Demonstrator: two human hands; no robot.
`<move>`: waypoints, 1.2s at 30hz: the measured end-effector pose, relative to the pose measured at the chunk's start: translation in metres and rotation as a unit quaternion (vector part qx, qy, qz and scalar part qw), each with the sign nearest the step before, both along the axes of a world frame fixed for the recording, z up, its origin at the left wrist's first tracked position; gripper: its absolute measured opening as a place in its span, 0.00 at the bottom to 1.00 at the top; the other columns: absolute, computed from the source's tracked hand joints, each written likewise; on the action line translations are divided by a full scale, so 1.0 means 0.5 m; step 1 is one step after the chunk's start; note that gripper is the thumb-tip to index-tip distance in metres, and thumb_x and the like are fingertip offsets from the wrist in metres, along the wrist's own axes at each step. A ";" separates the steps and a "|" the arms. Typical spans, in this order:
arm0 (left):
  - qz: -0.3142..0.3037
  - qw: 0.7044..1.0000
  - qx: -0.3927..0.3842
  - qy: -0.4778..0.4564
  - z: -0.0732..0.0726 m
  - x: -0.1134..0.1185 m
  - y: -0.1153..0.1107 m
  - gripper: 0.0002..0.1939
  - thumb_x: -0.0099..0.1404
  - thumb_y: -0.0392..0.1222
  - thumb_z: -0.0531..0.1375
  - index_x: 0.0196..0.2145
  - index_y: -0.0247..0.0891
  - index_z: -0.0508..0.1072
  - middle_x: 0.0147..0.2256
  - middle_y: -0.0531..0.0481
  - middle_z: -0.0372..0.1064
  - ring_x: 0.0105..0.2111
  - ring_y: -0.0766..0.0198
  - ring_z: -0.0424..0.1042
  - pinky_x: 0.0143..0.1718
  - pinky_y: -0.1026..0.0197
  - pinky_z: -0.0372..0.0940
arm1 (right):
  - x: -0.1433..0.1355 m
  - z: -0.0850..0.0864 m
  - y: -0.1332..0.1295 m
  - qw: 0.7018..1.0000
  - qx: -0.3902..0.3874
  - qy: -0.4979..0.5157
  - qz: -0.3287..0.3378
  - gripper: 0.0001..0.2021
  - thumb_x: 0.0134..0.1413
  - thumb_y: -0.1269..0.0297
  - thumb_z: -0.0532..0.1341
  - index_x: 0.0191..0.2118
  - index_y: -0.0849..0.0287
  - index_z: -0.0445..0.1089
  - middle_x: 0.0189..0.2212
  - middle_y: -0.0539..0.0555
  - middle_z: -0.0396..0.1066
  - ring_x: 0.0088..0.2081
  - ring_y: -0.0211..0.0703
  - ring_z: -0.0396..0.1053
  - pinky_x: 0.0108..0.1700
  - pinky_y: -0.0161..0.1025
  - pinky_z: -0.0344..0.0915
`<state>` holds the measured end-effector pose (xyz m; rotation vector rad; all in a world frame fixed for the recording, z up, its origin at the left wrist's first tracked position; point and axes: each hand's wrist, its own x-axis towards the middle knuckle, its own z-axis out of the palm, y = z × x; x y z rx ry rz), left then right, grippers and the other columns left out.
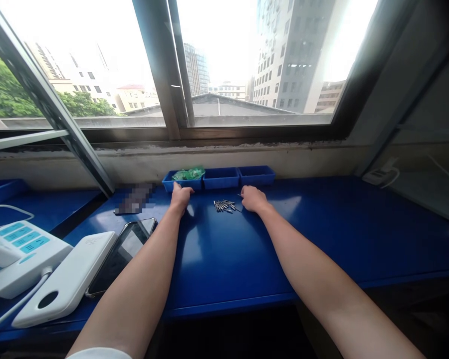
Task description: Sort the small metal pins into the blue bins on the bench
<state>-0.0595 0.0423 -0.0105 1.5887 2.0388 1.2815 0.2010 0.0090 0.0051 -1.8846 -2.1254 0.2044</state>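
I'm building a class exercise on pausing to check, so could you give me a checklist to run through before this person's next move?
1. Metal pieces grouped on the blue table: ok, in one loose pile.
2. Three blue bins lined up behind the pile: ok.
3. Green packaging in the left bin: ok, though it rises above the rim.
4. Right hand securely gripping the thin piece at its fingertips: cannot tell.
5. Left hand gripping the left bin: cannot tell.
6. Phone away from the pile: ok.
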 end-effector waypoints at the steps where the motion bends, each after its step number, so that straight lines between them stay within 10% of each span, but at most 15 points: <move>1: 0.004 0.999 -0.007 -0.033 0.000 0.000 -0.001 0.24 0.53 0.40 0.56 0.49 0.38 0.61 0.38 0.47 0.68 0.37 0.57 0.70 0.37 0.57 0.68 | 0.000 -0.002 0.000 1.000 0.007 0.009 0.001 0.10 0.50 0.72 0.56 0.40 0.58 0.67 0.42 0.60 0.70 0.39 0.50 0.69 0.34 0.40 0.63; 9: -0.008 0.987 -0.017 -0.161 -0.005 -0.005 0.005 0.40 0.49 0.40 0.60 0.60 0.38 0.53 0.59 0.43 0.56 0.57 0.51 0.59 0.53 0.57 0.61 | 0.018 -0.018 0.026 0.987 0.093 0.130 -0.036 0.08 0.54 0.72 0.53 0.38 0.58 0.67 0.43 0.59 0.68 0.43 0.49 0.67 0.42 0.41 0.63; 16: -0.020 0.979 -0.008 -0.200 -0.011 -0.004 0.013 0.50 0.47 0.37 0.59 0.64 0.31 0.42 0.64 0.40 0.44 0.63 0.52 0.47 0.59 0.58 0.52 | 0.101 -0.030 0.094 0.901 0.217 0.353 -0.131 0.09 0.56 0.67 0.52 0.37 0.63 0.67 0.61 0.65 0.48 0.65 0.52 0.41 0.61 0.47 0.48; 22: -0.026 0.981 -0.010 -0.191 0.000 0.004 0.004 0.48 0.47 0.34 0.57 0.64 0.31 0.42 0.64 0.41 0.45 0.62 0.53 0.48 0.59 0.57 0.53 | 0.097 -0.041 0.103 0.927 0.163 0.329 -0.081 0.07 0.55 0.68 0.53 0.34 0.61 0.67 0.63 0.64 0.47 0.66 0.56 0.34 0.63 0.54 0.40; 28: 0.061 0.998 0.016 0.004 0.035 0.054 -0.044 0.39 0.52 0.39 0.59 0.60 0.24 0.53 0.57 0.30 0.56 0.59 0.39 0.52 0.57 0.44 0.52 | 0.041 -0.031 0.070 0.936 0.238 0.258 -0.031 0.07 0.55 0.69 0.52 0.33 0.60 0.67 0.54 0.64 0.61 0.57 0.56 0.53 0.57 0.53 0.51; 36: -0.287 0.944 0.124 0.108 0.027 0.129 -0.082 0.14 0.59 0.42 0.58 0.42 0.36 0.74 0.38 0.47 0.73 0.37 0.61 0.72 0.42 0.61 0.66 | -0.032 -0.017 0.023 0.936 0.123 0.250 0.216 0.06 0.54 0.68 0.53 0.31 0.59 0.66 0.27 0.51 0.69 0.30 0.39 0.66 0.36 0.36 0.62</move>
